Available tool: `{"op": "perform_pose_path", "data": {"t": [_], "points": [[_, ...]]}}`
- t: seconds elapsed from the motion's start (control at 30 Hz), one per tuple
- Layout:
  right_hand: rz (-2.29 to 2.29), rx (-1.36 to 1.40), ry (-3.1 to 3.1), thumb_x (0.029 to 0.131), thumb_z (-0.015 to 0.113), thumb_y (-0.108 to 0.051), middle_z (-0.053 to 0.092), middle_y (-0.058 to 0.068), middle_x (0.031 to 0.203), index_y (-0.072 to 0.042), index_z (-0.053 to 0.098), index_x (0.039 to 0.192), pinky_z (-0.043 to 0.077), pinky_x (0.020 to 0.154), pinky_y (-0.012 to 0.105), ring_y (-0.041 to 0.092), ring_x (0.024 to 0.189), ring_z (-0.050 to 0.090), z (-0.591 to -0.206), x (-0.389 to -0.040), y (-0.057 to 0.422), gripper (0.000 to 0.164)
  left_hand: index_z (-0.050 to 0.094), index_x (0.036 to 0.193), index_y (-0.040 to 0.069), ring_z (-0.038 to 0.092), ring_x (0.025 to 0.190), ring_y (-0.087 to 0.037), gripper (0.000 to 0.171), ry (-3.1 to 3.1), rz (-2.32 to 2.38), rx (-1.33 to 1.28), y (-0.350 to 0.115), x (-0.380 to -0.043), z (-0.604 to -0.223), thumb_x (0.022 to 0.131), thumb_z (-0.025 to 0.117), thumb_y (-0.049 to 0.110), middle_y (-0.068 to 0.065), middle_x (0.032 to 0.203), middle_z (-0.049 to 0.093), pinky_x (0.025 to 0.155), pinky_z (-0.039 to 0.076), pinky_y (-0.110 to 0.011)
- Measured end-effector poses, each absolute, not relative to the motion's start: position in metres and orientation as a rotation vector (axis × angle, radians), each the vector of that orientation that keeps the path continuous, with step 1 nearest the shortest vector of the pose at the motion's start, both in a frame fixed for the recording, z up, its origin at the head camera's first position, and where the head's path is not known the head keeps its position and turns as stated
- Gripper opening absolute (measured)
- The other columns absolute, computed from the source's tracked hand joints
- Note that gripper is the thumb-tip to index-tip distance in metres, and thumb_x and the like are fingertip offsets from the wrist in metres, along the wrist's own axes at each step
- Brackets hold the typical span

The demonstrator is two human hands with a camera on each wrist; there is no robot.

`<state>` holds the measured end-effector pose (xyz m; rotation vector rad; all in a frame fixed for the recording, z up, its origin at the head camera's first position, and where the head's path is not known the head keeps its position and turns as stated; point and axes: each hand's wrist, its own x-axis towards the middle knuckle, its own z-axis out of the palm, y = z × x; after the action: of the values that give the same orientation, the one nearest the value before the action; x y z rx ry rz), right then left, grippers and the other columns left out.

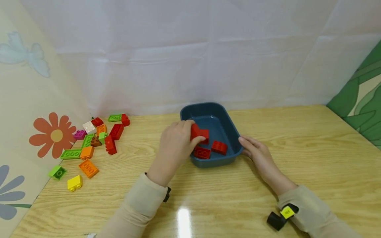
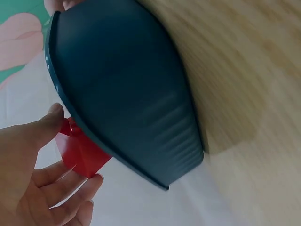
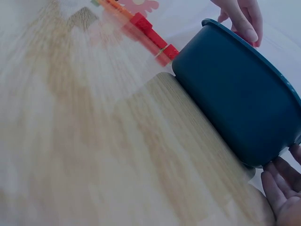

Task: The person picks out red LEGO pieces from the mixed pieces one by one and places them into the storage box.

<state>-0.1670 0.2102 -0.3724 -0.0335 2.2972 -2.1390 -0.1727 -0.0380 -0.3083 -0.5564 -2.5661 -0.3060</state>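
Note:
My left hand [image 1: 175, 145] grips a red toy brick [image 1: 194, 131] between thumb and fingers, above the left side of a dark blue box [image 1: 232, 132]. In the left wrist view the held brick [image 2: 82, 150] shows beside the rim, partly hidden behind it. Three other red bricks [image 1: 219, 147] lie inside the box, one partly covered by my left thumb. At the box's right near corner, my right hand [image 1: 263, 158] holds the rim and outer wall with its fingertips. The right wrist view shows fingers [image 3: 277, 179] against the wall's lower part.
Several loose bricks in red, green, orange, brown, pink and white lie on the table's left side, with a yellow brick [image 1: 75, 182] nearest. A white cloth [image 1: 148, 66] hangs behind the wooden table [image 1: 226, 195]. Painted panels [image 1: 366, 109] stand at both sides.

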Motion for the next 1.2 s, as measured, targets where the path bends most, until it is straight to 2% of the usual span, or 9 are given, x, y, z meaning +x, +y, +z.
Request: {"op": "perform_pose_path", "data": {"t": [0.47, 1.2], "points": [[-2.135, -0.047, 2.309, 0.093, 0.054, -0.036, 0.060, -0.027, 0.097, 0.015, 0.038, 0.135, 0.051, 0.075, 0.005, -0.008, 0.086, 0.062, -0.372, -0.167, 0.212, 0.068, 0.061, 0.119, 0.009, 0.061, 0.085, -0.019, 0.056, -2.724, -0.231, -0.607, -0.008, -0.173, -0.310, 0.080, 0.064, 0.050, -0.004, 0.106, 0.072, 0.072, 0.058, -0.031], [-2.189, -0.063, 2.274, 0.092, 0.056, -0.033, 0.063, -0.026, 0.096, 0.014, 0.042, 0.133, 0.051, 0.074, 0.006, -0.005, 0.084, 0.063, -0.376, -0.168, 0.209, 0.064, 0.061, 0.120, 0.011, 0.062, 0.087, -0.018, 0.049, -2.854, -0.289, -0.603, 0.008, -0.180, -0.319, 0.081, 0.068, 0.039, -0.004, 0.109, 0.071, 0.078, 0.057, -0.032]]}}
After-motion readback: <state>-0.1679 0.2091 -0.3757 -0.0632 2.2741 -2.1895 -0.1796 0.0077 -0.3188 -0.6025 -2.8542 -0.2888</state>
